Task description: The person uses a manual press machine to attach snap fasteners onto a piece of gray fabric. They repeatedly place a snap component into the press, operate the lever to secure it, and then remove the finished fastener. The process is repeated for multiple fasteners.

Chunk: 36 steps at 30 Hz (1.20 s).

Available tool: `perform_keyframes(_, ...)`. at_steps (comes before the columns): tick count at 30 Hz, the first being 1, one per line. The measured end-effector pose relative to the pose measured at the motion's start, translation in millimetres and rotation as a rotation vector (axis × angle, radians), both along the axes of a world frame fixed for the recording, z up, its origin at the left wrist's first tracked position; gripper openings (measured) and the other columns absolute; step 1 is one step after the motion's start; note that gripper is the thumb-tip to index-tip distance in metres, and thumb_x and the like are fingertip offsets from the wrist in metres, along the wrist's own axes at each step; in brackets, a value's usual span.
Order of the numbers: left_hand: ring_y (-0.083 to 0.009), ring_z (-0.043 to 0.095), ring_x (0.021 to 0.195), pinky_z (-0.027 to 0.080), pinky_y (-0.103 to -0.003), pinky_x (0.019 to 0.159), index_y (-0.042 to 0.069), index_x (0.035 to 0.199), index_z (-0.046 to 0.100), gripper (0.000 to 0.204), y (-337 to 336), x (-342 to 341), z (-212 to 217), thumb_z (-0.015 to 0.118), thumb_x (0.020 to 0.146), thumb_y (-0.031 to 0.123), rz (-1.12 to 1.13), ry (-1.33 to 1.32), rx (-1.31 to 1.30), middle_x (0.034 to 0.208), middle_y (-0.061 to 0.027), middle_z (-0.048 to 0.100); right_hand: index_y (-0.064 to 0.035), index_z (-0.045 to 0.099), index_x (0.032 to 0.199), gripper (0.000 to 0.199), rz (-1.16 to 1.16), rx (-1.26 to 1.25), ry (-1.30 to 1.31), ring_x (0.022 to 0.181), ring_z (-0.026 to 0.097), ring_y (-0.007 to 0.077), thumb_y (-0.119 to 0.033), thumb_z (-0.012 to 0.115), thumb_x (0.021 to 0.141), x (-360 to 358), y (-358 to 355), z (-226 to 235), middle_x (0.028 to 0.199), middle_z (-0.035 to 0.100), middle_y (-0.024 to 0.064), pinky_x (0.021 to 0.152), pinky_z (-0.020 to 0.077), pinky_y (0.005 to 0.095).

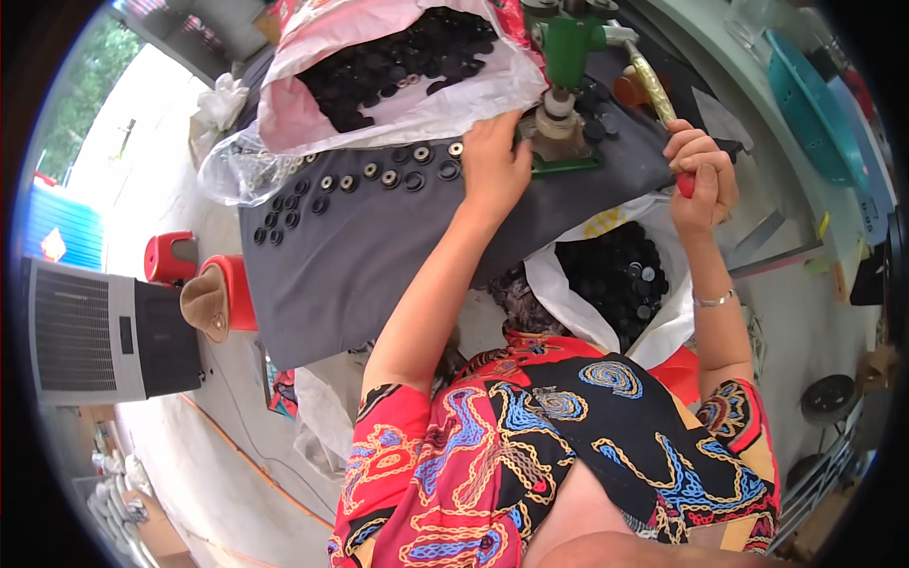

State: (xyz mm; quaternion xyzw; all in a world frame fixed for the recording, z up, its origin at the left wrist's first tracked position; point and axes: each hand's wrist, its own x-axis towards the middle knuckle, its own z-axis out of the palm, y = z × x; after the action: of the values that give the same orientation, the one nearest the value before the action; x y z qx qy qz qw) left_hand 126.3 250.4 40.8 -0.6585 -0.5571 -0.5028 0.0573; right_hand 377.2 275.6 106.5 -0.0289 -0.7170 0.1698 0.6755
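- While spread across the grey cloth (379, 256), black rings (379, 176) in rows: small, light, stiff, likely slippery; best pinched at the rim.
- Left hand (494, 161) flat at the green hand press (565, 90) base, fingertips hidden; grip impossible to tell.
- Right hand (703, 180) clamped round the red-tipped brass lever (653, 87): rigid, heavy, best gripped at its end.

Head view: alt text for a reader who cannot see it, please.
A person's left hand rests at the base of a green hand press on a grey cloth-covered table, while the right hand grips its red-tipped lever. Black rings lie nearby.
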Motion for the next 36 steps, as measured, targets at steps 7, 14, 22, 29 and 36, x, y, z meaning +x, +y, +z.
perform_keyframes(7,-0.0330,0.060,0.107,0.046,-0.043,0.090,0.005,0.111,0.068,0.028,-48.2,-56.8,-17.2,0.065,0.084,0.011,0.135,0.306,-0.130,0.120,-0.0146,0.065,0.0023,0.051,0.077,0.026,0.054,-0.175,-0.013,0.067,0.053,0.0207,-0.007,0.041,0.098,-2.1,5.0,61.8,0.067,0.053,0.0102,0.084,0.0497,0.0428)
perform_keyframes(14,-0.0355,0.056,0.113,0.043,-0.047,0.092,0.004,0.113,0.066,0.034,-58.3,-49.4,-36.0,0.068,0.082,0.019,0.151,0.472,-0.156,0.120,-0.0163,0.064,0.0031,0.055,0.087,0.016,0.267,-0.292,-0.143,0.075,0.058,0.0263,-0.003,0.042,0.095,15.5,47.7,104.1,0.081,0.060,0.0154,0.088,0.0491,0.0443)
perform_keyframes(22,-0.0319,0.059,0.103,0.045,-0.043,0.086,0.007,0.114,0.066,0.034,-77.6,-54.5,-21.5,0.063,0.080,0.004,0.124,0.329,-0.136,0.118,-0.0123,0.065,-0.0043,0.053,0.076,0.030,0.013,-0.370,0.076,0.051,0.054,0.0178,-0.023,0.046,0.098,-15.1,46.6,144.5,0.057,0.052,0.0075,0.057,0.0491,0.0330)
perform_keyframes(29,-0.0322,0.058,0.089,0.048,-0.043,0.078,0.005,0.083,0.064,0.011,-72.8,-101.7,-17.1,0.060,0.073,0.001,0.205,0.533,-0.272,0.087,-0.0121,0.065,-0.0043,0.054,0.076,0.029,0.017,-0.398,0.093,0.051,0.054,0.0181,-0.024,0.046,0.096,-21.3,56.2,146.5,0.058,0.052,0.0076,0.056,0.0490,0.0327)
perform_keyframes(36,-0.0342,0.061,0.093,0.053,-0.046,0.073,0.009,0.088,0.069,0.013,-99.9,-95.2,-3.6,0.060,0.079,0.009,0.249,0.475,-0.330,0.091,-0.0126,0.065,-0.0004,0.054,0.072,0.019,-0.587,0.146,-0.237,0.069,0.060,0.0254,-0.011,0.047,0.086,-1.6,74.5,143.9,0.078,0.062,0.0141,0.063,0.0460,0.0346)
